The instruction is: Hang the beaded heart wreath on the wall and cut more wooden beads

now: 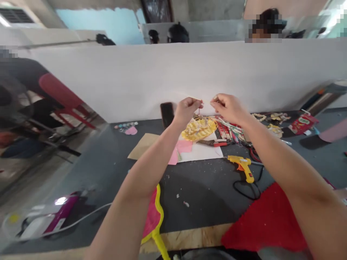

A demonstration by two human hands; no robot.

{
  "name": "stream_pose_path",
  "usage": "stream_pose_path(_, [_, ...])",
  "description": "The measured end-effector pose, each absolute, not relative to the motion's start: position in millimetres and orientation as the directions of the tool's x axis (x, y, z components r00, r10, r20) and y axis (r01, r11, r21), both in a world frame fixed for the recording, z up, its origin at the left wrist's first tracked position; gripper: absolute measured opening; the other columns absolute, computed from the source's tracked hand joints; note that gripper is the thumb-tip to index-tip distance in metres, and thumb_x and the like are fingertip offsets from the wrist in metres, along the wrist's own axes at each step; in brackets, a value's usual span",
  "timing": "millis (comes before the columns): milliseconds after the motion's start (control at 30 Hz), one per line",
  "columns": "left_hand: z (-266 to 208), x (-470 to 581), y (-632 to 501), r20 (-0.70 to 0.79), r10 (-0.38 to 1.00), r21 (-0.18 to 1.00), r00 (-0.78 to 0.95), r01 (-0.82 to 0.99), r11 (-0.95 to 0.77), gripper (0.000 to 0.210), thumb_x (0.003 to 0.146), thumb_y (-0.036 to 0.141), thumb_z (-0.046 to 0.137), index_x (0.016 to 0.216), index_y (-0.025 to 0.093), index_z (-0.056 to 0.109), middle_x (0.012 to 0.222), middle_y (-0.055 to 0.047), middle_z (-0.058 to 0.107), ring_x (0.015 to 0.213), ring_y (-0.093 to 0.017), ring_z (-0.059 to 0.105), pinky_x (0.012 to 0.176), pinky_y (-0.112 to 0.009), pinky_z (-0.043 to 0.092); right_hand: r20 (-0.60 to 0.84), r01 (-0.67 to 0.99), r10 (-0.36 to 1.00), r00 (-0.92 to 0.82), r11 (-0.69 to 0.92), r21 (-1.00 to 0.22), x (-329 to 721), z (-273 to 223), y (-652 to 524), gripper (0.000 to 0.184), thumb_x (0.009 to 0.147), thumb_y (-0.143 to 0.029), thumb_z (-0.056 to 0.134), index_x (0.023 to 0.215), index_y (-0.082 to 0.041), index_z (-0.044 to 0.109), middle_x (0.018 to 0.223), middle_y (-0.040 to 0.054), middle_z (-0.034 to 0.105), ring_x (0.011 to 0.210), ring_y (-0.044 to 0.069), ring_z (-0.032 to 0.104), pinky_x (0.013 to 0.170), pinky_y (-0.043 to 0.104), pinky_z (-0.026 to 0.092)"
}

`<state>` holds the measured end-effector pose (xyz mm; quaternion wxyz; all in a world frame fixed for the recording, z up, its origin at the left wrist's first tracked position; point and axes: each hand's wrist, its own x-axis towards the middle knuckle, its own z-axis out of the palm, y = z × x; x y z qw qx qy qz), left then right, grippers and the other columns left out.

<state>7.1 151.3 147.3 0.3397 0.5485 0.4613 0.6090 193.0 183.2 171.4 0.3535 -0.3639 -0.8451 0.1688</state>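
My left hand (pixel 187 110) is raised in front of the white partition, its fingers pinched on a thin pale stick (pixel 195 98). A bit of red thread (pixel 201 102) shows at the stick's end and hangs below it. My right hand (pixel 227 107) is level with it, a small gap to the right, thumb and fingers pressed together; anything between them is too small to make out. Beneath both hands lies a yellow ruffled oval piece (pixel 200 129) on white paper (pixel 206 155). Pliers with red handles (pixel 217 143) rest just in front of it.
A yellow glue gun (pixel 243 166) with a black cord lies right of centre. Red cloth (pixel 268 220) covers the near right edge. A phone (pixel 167 115) leans on the partition (pixel 130 79). Nearer are a pink-and-yellow craft piece (pixel 155 216) and a purple-and-white box (pixel 61 213).
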Motion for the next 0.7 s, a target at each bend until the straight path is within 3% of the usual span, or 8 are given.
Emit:
stream_pose_path(167, [142,8,143,0.339,0.924,0.939,-0.179,0.005,-0.344,0.012,0.084,0.025,0.065,0.075,0.016,0.063,0.072,-0.001,0.066,0.070,-0.011,0.059,0.066,-0.022,0.044,0.502,0.557,0.737,-0.454,0.674,-0.486,201,167,173,0.022,0.087,-0.034,0.054,0.093,-0.018,0.067,0.077,0.0054,0.069,0.061,0.016,0.056,0.058,0.028,0.038])
stream_pose_path(367, [133,4,146,0.363,0.922,0.931,-0.138,0.023,-0.363,0.009,0.085,0.022,0.062,0.080,0.014,0.065,0.073,-0.001,0.065,0.065,-0.009,0.055,0.066,-0.022,0.043,0.535,0.544,0.724,-0.436,0.686,-0.484,197,162,179,0.023,0.087,-0.036,0.053,0.093,-0.018,0.067,0.083,0.0071,0.071,0.066,0.018,0.059,0.062,0.031,0.043])
stream_pose_path(567, [110,-9,144,0.380,0.876,0.924,-0.295,0.149,-0.351,0.023,0.080,0.020,0.064,0.102,0.014,0.064,0.107,-0.009,0.067,0.097,-0.016,0.062,0.086,-0.028,0.047,0.551,0.528,0.743,-0.380,0.663,-0.530,191,157,194,0.022,0.084,-0.034,0.056,0.093,-0.018,0.067,0.073,0.0046,0.067,0.062,0.017,0.058,0.059,0.030,0.041])
stream_pose_path(700, [80,-30,126,0.347,0.841,0.930,-0.415,0.265,-0.254,0.025,0.077,0.019,0.061,0.102,0.015,0.063,0.108,-0.010,0.067,0.101,-0.019,0.061,0.092,-0.032,0.046,0.557,0.534,0.753,-0.351,0.649,-0.541,187,154,208,0.021,0.081,-0.033,0.057,0.091,-0.018,0.067,0.074,0.0046,0.067,0.065,0.018,0.059,0.061,0.031,0.042])
